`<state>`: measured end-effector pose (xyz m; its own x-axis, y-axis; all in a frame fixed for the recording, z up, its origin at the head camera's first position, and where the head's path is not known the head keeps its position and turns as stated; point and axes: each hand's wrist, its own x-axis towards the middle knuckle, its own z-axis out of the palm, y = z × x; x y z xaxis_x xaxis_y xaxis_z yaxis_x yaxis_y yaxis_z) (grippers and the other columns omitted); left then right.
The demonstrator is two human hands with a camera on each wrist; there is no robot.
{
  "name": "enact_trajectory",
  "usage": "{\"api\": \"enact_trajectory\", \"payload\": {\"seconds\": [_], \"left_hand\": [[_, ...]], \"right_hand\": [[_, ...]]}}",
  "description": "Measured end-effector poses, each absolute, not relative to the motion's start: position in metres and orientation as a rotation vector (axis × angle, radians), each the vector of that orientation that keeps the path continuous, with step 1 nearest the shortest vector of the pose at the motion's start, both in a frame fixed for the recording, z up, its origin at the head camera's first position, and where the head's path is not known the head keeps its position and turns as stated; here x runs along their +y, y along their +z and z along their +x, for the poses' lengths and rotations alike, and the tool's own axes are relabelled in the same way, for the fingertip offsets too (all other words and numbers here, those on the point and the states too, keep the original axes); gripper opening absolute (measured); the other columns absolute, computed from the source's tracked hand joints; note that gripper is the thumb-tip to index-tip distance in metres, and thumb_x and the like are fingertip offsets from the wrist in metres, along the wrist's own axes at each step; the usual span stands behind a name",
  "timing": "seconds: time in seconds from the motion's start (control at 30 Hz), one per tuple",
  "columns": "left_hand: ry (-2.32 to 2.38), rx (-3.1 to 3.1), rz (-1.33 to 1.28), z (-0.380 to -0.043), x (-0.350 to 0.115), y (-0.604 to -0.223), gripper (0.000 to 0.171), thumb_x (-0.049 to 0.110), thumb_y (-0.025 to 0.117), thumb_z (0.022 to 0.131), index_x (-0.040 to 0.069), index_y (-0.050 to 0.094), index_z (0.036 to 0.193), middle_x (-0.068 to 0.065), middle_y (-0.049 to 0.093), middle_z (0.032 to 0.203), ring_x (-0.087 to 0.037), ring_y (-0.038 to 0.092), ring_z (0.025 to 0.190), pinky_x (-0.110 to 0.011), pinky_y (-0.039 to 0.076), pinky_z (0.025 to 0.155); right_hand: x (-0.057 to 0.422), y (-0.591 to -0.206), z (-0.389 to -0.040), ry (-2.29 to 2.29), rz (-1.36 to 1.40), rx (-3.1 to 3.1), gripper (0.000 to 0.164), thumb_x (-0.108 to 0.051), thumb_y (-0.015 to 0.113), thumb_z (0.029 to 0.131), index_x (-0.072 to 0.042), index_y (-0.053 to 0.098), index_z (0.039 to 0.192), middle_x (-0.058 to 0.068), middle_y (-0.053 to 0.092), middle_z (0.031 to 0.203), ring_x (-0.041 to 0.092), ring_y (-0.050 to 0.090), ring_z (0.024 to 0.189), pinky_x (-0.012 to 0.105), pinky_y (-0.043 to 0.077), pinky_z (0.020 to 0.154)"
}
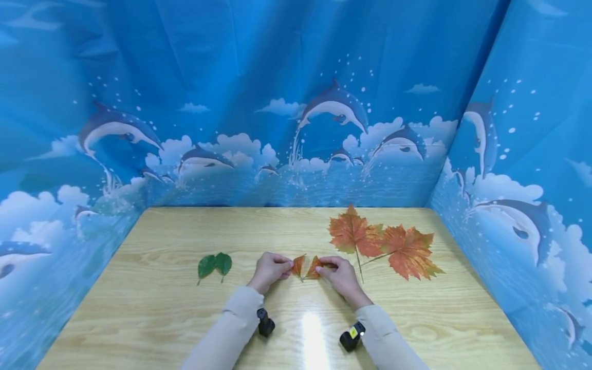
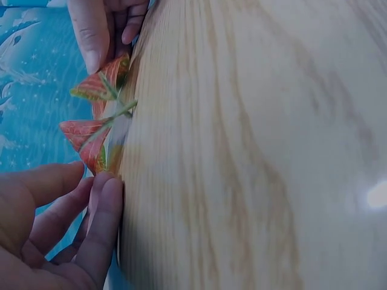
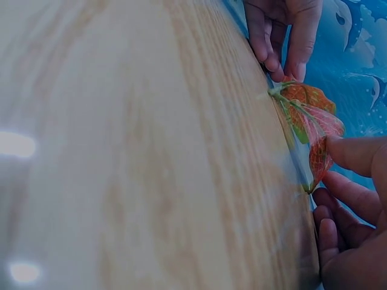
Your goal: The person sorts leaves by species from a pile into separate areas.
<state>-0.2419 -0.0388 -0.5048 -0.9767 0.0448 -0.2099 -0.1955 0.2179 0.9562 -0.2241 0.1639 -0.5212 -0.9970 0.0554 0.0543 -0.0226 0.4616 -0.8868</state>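
Observation:
Two small orange-red leaves with green stems are held side by side over the middle of the table. My left hand (image 1: 272, 271) pinches the outer edge of the left leaf (image 1: 298, 265) between thumb and fingers. On the other side, my right hand (image 1: 341, 277) pinches the right leaf (image 1: 313, 268) by its edge. The stems meet or cross between the hands, as the left wrist view shows with the near leaf (image 2: 84, 136) and far leaf (image 2: 112, 81). Whether the stems are joined, I cannot tell. Fingers partly cover both leaves.
Two green leaves (image 1: 215, 265) lie on the wooden table (image 1: 152, 308) left of my hands. To the right are large orange maple leaves (image 1: 353, 232) with long stems, partly overlapping. A blue dolphin-print curtain (image 1: 259, 67) stands behind the table and along its sides.

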Motion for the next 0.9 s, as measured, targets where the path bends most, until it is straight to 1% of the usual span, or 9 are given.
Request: {"api": "enact_trajectory", "payload": {"seconds": [0.3, 0.63, 0.9], "left_hand": [[1.808, 2.338, -0.115, -0.2412, -0.031, -0.5069, 0.009, 0.002, 0.07, 0.084, -0.007, 0.072, 0.088, -0.008, 0.068, 0.068, -0.01, 0.062, 0.057, -0.025, 0.057, 0.058], [1.801, 2.327, -0.11, -0.2407, -0.0348, -0.508, 0.011, 0.002, 0.07, 0.084, -0.007, 0.071, 0.09, -0.009, 0.069, 0.072, -0.011, 0.063, 0.06, -0.025, 0.057, 0.06], [1.779, 2.338, -0.114, -0.2389, -0.0378, -0.5073, 0.014, 0.002, 0.071, 0.083, -0.008, 0.068, 0.092, -0.012, 0.069, 0.076, -0.014, 0.065, 0.064, -0.026, 0.058, 0.062]], "right_hand": [[0.1633, -0.5228, -0.2244, 1.563, -0.011, -2.611, 0.025, -0.012, 0.078, 0.08, -0.004, 0.073, 0.102, 0.01, 0.068, 0.103, 0.019, 0.062, 0.088, 0.027, 0.051, 0.076], [0.1623, -0.5217, -0.2245, 1.569, -0.017, -2.625, 0.024, -0.014, 0.077, 0.081, -0.005, 0.073, 0.103, 0.01, 0.067, 0.104, 0.019, 0.061, 0.089, 0.029, 0.051, 0.077], [0.164, -0.5239, -0.2239, 1.66, -0.031, -2.578, 0.025, -0.015, 0.076, 0.082, -0.003, 0.072, 0.104, 0.01, 0.069, 0.1, 0.016, 0.063, 0.085, 0.024, 0.052, 0.075]]}}
